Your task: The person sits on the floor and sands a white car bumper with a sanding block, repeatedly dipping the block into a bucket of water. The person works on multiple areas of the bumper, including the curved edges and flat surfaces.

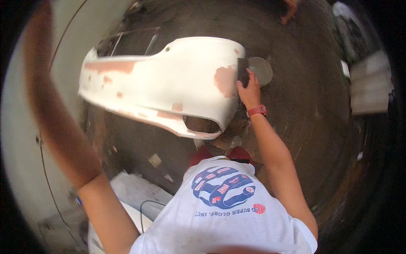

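A white car bumper (186,76) with reddish-brown patches stretches across the middle, its right end close to me. My right hand (251,91), with a red watch on the wrist, is closed on a dark sanding block (242,72). That block lies against the bumper's right end, beside a large brown patch. Raised high along the left rim, my left hand (39,46) is dark and smeared by motion, well apart from the bumper. Its fingers cannot be made out.
A round, pale basin (263,71) sits just beyond my right hand. Thin metal bars (135,40) show behind the bumper. Pale plastic sheeting (135,190) lies at my left, near a wall (21,148). Another person's bare limb (290,12) shows at the top.
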Demonstrator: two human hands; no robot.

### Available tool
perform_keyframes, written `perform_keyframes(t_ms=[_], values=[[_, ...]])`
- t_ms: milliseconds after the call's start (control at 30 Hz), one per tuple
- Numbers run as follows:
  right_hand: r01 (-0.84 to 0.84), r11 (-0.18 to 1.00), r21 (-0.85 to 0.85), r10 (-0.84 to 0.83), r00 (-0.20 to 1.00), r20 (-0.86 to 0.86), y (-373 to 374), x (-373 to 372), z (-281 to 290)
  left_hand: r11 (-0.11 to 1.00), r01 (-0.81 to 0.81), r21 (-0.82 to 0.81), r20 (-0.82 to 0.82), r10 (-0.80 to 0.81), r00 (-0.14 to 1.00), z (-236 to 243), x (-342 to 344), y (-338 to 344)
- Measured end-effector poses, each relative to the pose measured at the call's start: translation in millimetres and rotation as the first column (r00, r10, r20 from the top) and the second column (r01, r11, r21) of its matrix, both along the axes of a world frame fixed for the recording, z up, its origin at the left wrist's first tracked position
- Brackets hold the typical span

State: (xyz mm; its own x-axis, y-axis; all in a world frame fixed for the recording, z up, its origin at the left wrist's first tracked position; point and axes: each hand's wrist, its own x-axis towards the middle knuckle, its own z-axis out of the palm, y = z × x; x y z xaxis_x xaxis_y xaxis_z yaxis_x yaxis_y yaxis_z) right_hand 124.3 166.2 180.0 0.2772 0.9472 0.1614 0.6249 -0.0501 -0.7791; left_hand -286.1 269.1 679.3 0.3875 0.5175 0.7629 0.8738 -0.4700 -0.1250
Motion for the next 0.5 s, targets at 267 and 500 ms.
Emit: perform_keyframes(t_ms=[267,500], values=[[0.089,0.996,-0.009,-0.090,0.993,-0.074,-11.7,-70.6,-12.4,0.689,0.078,-0.721,0.072,-0.037,0.997,-360.3,7.4,108.8],[0.304,0.951,0.047,-0.303,0.952,-0.033,-1.7,-77.4,-25.7,0.467,0.027,-0.884,0.053,0.044,0.998,-415.2,40.8,120.5]])
